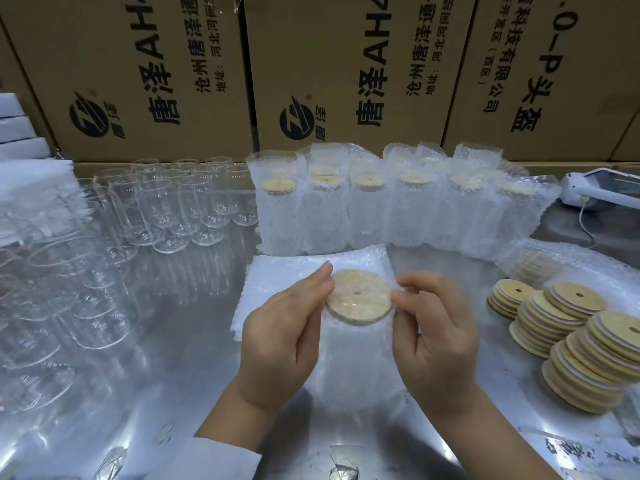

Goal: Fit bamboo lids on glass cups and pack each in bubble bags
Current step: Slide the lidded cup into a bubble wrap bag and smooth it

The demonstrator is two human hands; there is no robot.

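Head view: a bubble bag point(381, 386) around the glass cup point(360, 348) is pinched by the left hand point(287, 323) and right hand point(436, 327), with the bamboo lid point(358, 296) between the fingertips. If either pinch is loosened, the cup could be dropped.

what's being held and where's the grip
A bubble-bagged cup: left hand grips its left side by the bamboo lid, right hand pinches the right side.
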